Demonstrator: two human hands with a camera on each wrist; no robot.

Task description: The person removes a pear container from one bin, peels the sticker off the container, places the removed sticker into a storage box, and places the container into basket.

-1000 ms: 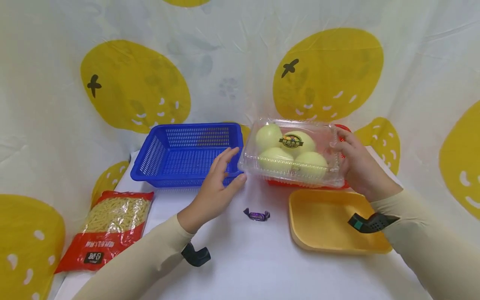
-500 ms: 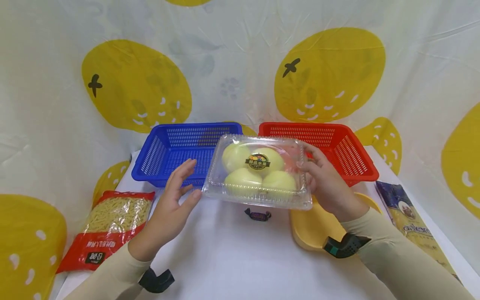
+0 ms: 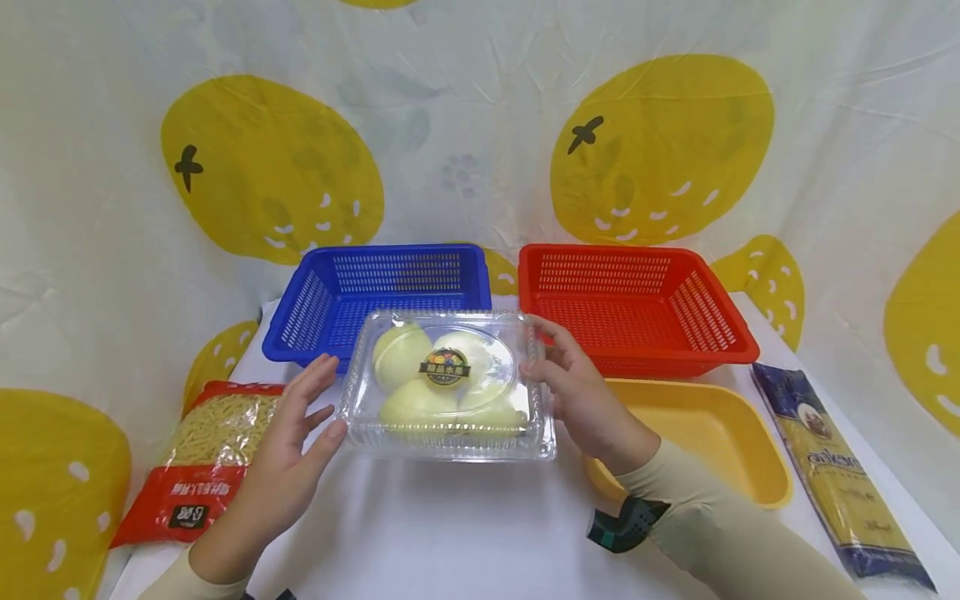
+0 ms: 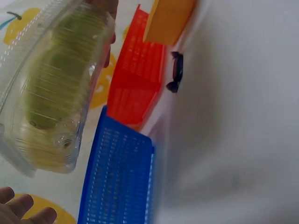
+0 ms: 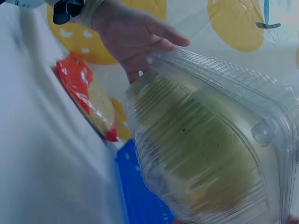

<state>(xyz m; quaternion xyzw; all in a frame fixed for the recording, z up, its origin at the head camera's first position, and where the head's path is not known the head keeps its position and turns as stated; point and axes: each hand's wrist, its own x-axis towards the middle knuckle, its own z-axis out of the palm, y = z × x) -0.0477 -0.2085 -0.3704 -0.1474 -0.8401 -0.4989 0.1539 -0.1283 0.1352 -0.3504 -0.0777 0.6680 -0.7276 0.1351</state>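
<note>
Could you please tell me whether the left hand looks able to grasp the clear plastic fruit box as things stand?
Probably yes: the left hand is free and right beside the clear plastic fruit box, nothing visible stands between them, and the right hand holds only the opposite side.

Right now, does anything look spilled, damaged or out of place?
Nothing spilled or damaged stands out. The fruit box in the right hand looks closed. Only the candy, lying loose on the table outside the red basket, seems slightly stray.
</note>
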